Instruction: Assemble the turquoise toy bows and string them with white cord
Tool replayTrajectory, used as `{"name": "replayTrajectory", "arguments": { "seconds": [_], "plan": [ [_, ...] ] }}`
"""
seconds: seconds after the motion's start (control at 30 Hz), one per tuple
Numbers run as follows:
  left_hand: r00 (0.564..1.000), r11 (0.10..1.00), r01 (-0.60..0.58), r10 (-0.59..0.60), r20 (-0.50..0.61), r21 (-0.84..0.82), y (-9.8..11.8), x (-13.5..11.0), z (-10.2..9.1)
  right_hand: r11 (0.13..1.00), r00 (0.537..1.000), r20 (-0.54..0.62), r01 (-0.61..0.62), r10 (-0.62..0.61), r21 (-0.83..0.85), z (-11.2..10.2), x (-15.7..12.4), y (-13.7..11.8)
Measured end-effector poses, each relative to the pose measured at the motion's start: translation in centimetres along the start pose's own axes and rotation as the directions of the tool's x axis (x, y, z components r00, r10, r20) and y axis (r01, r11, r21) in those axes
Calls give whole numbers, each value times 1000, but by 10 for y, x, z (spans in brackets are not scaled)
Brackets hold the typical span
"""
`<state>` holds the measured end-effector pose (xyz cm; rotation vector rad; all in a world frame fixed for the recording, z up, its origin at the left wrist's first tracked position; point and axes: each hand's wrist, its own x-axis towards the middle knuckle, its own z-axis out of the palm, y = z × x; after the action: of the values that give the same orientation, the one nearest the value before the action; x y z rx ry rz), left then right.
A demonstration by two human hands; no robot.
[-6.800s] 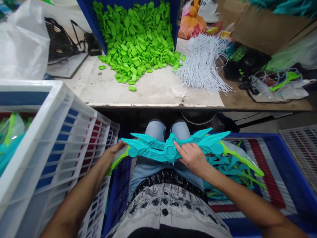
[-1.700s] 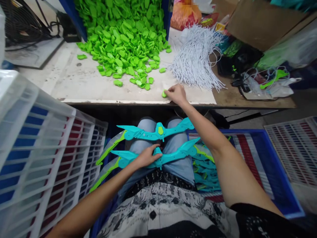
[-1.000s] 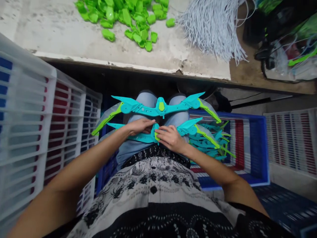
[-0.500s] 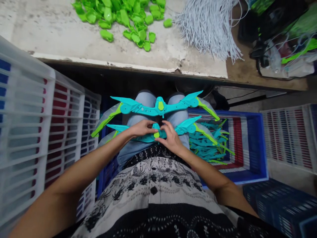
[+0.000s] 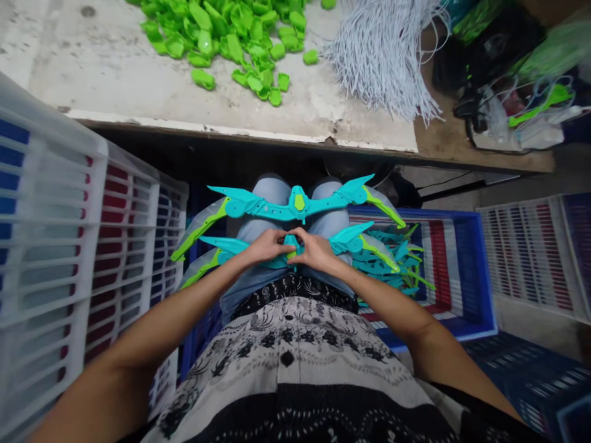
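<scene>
Two turquoise plastic toy bows with lime-green tips lie across my lap. The nearer toy bow (image 5: 351, 239) is gripped at its middle from both sides. My left hand (image 5: 269, 246) closes on the left of its centre block, thumb along the green piece (image 5: 292, 253) set there. My right hand (image 5: 313, 249) curls round the right of the same block, its fingertips close to the left ones. Parts of the centre are hidden by my fingers. Farther out on my knees rests the second toy bow (image 5: 272, 210), untouched, with a green piece in its centre.
On the table (image 5: 115, 86) ahead lie a heap of green plastic pieces (image 5: 231, 46) and a bundle of white strings (image 5: 383, 58). A white crate (image 5: 104, 246) stands left. At right, a blue crate (image 5: 480, 277) holds more turquoise and green bows (image 5: 392, 261).
My right hand has moved in from the right and its fingers have closed on the nearer bow's centre. My left hand stays there. The view has shifted slightly.
</scene>
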<state>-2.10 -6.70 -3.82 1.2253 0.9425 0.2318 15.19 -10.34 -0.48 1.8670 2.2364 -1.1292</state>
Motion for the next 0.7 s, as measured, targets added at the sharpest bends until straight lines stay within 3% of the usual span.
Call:
{"name": "replayTrajectory", "arguments": {
  "seconds": [0.1, 0.17, 0.2, 0.27, 0.33, 0.37, 0.43, 0.5, 0.57, 0.63, 0.7],
  "plan": [
    [1000, 1000, -14, 14, 8, 13, -1, 1, 2, 994, 992, 92, 94, -88, -63, -15, 1, -1],
    [1000, 994, -19, 17, 18, 109, 0, -1, 3, 971, 964, 165, 222, -207, -84, -41, 10, -2],
    [1000, 986, -27, 28, -6, 166, 2, -2, 4, 958, 956, 127, 275, -264, -85, -59, 19, -4],
    [985, 958, -71, 111, -132, 277, 7, -7, 3, 940, 933, -137, 318, -333, -122, -100, 48, -7],
    [916, 887, -138, 284, -283, 441, 15, -10, 0, 936, 824, -448, 275, -347, -219, -140, 90, -11],
    [870, 819, -160, 381, -314, 552, 20, -10, -1, 929, 779, -514, 249, -360, -274, -158, 115, -13],
    [813, 617, -156, 523, -255, 771, 27, -5, -6, 901, 741, -527, 258, -416, -348, -184, 165, -18],
    [823, 423, -121, 548, -148, 898, 31, 6, -11, 873, 738, -488, 294, -466, -390, -198, 208, -23],
    [858, 312, -86, 506, -88, 946, 32, 18, -16, 855, 756, -437, 313, -488, -414, -204, 238, -29],
    [886, 278, -64, 458, -74, 958, 34, 27, -21, 846, 784, -388, 307, -484, -435, -206, 252, -32],
    [903, 312, -60, 423, -82, 948, 41, 33, -30, 853, 802, -378, 288, -463, -435, -208, 254, -32]
  ]
}}
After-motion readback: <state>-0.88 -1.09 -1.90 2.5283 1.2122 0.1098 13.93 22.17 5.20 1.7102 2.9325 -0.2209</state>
